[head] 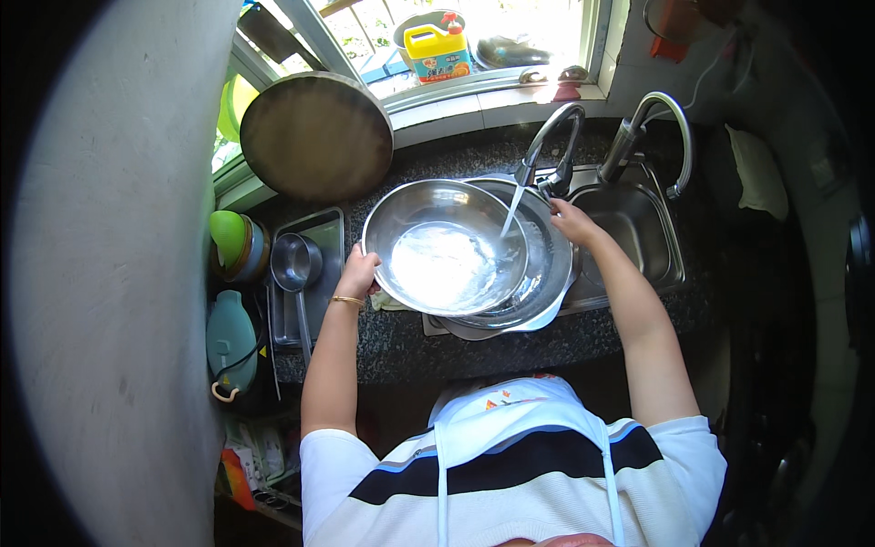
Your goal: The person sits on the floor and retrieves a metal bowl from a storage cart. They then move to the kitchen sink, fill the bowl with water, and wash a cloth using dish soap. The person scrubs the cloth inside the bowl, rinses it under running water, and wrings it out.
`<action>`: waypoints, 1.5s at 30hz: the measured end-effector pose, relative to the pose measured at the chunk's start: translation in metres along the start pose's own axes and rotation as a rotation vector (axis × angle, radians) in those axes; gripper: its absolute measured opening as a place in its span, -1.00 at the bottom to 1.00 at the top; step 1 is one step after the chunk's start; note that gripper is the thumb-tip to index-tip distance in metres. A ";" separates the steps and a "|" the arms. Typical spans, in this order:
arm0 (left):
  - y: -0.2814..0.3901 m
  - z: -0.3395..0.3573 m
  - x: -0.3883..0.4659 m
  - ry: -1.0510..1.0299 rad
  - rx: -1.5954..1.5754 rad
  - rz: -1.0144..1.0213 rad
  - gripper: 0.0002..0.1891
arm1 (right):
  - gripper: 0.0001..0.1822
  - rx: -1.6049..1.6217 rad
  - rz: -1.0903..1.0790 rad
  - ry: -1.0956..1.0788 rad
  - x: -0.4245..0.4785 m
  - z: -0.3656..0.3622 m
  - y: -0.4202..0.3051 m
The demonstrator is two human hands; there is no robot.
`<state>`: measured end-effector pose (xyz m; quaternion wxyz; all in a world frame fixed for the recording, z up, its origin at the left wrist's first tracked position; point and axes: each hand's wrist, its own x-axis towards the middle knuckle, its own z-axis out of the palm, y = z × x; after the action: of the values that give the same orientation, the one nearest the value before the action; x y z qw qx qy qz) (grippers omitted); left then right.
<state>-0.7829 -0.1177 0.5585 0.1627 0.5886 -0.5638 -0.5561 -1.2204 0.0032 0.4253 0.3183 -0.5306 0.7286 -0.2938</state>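
My left hand (360, 272) grips the left rim of a wide stainless steel basin (437, 205). Water (512, 213) runs from the left gooseneck faucet (547, 137) into the basin's right side, and bright light glares off its bottom. This basin overlaps a larger basin (550, 273) that sits over the left part of the sink and appears to hold water. My right hand (566, 217) is at the base of that faucet, by its lever; the fingertips are partly hidden, so whether they grip the lever does not show.
A second faucet (677, 123) stands over the right sink bowl (636, 236). Left are a metal tray (328, 229) with a long-handled ladle (295, 263), stacked bowls (236, 243) and a teal lid (231, 342). A round board (316, 137) leans by the window; a yellow jug (435, 51) stands there.
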 end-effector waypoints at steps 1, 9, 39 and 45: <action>-0.002 0.000 0.003 -0.042 -0.017 -0.043 -0.70 | -0.36 0.031 0.067 0.021 -0.011 0.000 0.006; -0.044 0.035 0.027 -0.396 -0.338 -0.355 -0.83 | -0.57 0.568 0.322 0.047 -0.085 -0.028 -0.094; 0.021 0.025 -0.047 -0.124 0.169 -0.016 -0.53 | -0.79 0.467 0.319 -0.112 -0.060 -0.045 -0.104; -0.051 0.081 -0.029 -0.421 -0.569 -0.403 -0.58 | -0.68 -0.169 0.050 0.061 -0.082 -0.087 -0.177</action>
<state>-0.8191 -0.0420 0.5040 0.0877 0.4920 -0.2819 -0.8190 -1.1649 0.0433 0.6282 0.2575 -0.5279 0.7731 -0.2394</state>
